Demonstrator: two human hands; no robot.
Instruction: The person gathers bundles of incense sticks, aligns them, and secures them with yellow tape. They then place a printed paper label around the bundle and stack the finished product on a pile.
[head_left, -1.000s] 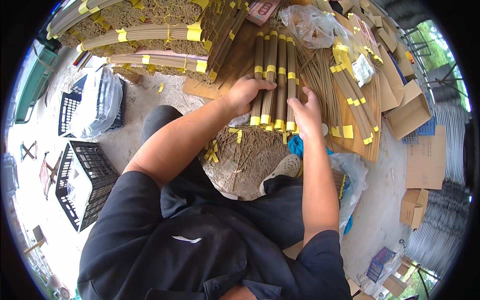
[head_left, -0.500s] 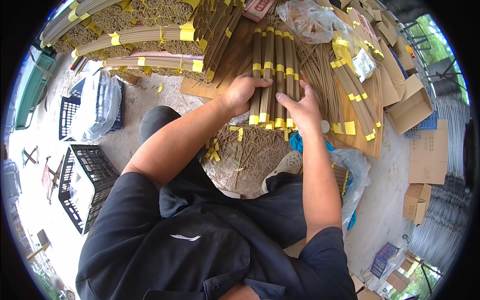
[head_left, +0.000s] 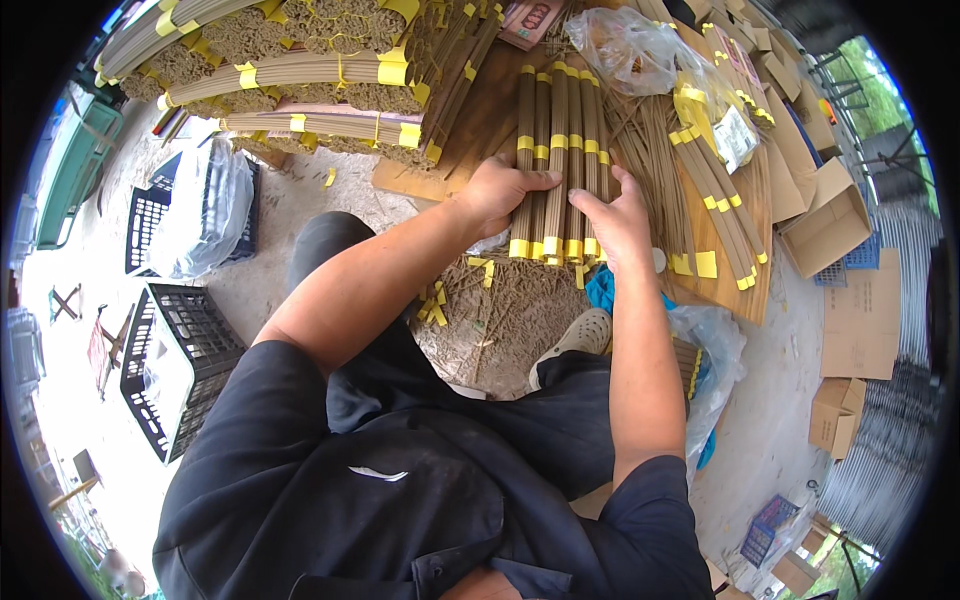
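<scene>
Several slim bundles of brown incense sticks (head_left: 558, 112), banded with yellow paper, lie side by side at the edge of the wooden table. My left hand (head_left: 497, 195) grips the row from the left, its thumb across the top of the bundles. On the other side my right hand (head_left: 622, 225) curls round the row's right edge, thumb laid on top and pointing left. The undersides of the bundles and most of my left fingers are hidden. Loose brown sticks (head_left: 648, 165) spread over the table just right of the row.
A tall stack of yellow-banded bundles (head_left: 300, 80) stands at the back left. More banded bundles (head_left: 715, 200) and a clear plastic bag (head_left: 625, 50) lie on the wooden table (head_left: 745, 290). Black crates (head_left: 205, 345) stand left, cardboard boxes (head_left: 825, 215) right. Stick scraps cover the floor between my feet.
The bundles between my hands have shifted slightly against one another. Both hands keep their places at the row's sides, and the whole view has moved a little.
</scene>
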